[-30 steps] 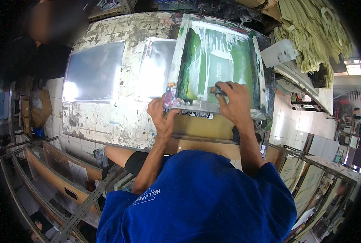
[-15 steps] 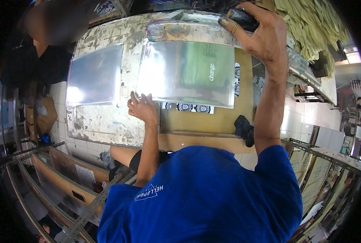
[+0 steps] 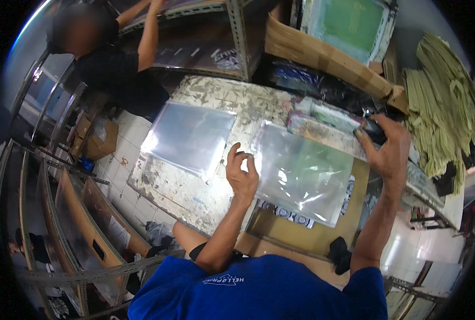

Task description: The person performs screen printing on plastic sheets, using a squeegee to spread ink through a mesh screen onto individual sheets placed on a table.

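My left hand [image 3: 242, 175] is just off the left edge of a clear plastic sheet [image 3: 301, 178], its fingers part-curled and apart, with nothing visible in them. That sheet lies rippled and shiny over a tan board [image 3: 307, 234] and a strip with black-and-white round patterns [image 3: 288, 214]. My right hand [image 3: 389, 146], at the far right of the table, is closed round a black cylindrical object [image 3: 375, 132]; its fingertips are dark-stained. Left of my left hand, another clear plastic sheet [image 3: 189, 138] lies flat on the paint-stained table [image 3: 173, 189].
A paint-smeared block [image 3: 323, 125] lies behind the sheet. A black crumpled thing [image 3: 340, 255] sits at the board's near right. Pale green strips [image 3: 440, 106] hang at the right; a cardboard box [image 3: 328, 50] stands behind. A co-worker in black [image 3: 115, 74] reaches toward a rack at the far left.
The view has turned and shifted. My left hand has come off the sheet's near-left corner to beside its left edge. The sheet now shows ripples. My right hand still holds the black object.
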`<state>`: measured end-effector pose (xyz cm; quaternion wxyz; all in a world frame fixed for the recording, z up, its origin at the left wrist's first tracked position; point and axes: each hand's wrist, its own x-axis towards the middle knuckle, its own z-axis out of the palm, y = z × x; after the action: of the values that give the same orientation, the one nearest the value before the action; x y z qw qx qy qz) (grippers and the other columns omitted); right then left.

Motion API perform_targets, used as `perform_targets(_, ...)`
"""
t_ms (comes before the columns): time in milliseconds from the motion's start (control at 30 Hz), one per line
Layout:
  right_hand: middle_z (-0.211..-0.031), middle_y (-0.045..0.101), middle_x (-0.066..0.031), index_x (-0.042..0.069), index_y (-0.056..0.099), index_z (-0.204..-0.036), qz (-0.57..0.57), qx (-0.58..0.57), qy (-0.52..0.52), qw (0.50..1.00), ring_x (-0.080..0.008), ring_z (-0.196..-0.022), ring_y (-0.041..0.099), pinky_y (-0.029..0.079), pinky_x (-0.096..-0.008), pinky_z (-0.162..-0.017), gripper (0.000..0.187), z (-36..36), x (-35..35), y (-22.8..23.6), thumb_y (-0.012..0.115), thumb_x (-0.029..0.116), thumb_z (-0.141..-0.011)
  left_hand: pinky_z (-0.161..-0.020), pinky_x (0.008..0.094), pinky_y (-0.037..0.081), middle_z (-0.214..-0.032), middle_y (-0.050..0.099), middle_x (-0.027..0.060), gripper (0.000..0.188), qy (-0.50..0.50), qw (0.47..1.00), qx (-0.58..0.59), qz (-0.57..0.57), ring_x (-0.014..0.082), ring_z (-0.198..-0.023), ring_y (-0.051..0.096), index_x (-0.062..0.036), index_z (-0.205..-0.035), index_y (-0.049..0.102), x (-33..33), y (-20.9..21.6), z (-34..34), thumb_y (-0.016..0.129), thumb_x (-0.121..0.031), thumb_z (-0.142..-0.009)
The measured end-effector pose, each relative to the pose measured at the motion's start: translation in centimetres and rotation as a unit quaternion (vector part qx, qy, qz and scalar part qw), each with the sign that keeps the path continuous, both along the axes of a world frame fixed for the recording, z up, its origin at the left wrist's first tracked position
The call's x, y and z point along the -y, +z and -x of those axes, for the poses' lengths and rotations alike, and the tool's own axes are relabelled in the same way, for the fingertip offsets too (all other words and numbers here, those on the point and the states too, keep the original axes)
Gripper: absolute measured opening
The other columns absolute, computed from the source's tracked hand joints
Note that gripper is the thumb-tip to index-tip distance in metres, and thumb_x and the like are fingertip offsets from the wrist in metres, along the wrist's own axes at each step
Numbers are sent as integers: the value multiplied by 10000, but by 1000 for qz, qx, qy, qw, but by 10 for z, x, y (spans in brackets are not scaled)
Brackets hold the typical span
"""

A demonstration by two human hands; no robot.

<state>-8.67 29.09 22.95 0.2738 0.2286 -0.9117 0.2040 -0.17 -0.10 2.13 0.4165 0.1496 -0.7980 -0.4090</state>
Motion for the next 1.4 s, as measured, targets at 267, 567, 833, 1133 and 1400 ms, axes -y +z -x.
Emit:
perform_targets(267,-836,689,-150,54,684,-955,-16,0,-9,1000,-356,-779,615,458,-454,-742,367,-7,1,2,832,293,-718,-744,316,484,-1336,626,105,88,75,995,43,-42,227,-1047,631,-24,-920,717,125,-35,-1,703,-107,-893)
perform_targets(567,-851,676,-158,50,690,-998,-5,-8,-1,1000,-355,-819,623,454,-453,-769,400,-7,4,1,832,287,-708,-835,359,492,-1293,612,140,101,153,985,49,-65,281,-1117,601,1,-934,715,262,-95,-55,704,-77,-871)
perform_targets(833,-862,685,-170,51,691,-995,-18,-32,-25,999,-369,-793,623,457,-452,-762,409,-9,4,1,836,285,-693,-1081,432,395,-1312,589,210,175,222,970,103,-19,376,-1236,549,25,-911,717,306,-116,-73,740,-135,-843)
perform_targets(1133,-873,689,-162,60,700,-1001,3,-5,0,1000,-367,-814,625,456,-453,-759,400,-7,7,0,831,276,-691,-1075,523,368,-1426,513,231,424,369,900,88,215,433,-1262,493,-27,-1272,641,291,-80,-56,684,-129,-863)
perform_targets(1400,-892,693,-160,64,703,-1012,3,4,-5,1000,-384,-841,615,448,-466,-771,384,-6,3,-4,817,264,-705,-1023,453,437,-1393,550,177,441,107,980,-67,154,358,-1176,568,-50,-1228,684,172,44,53,768,-142,-804)
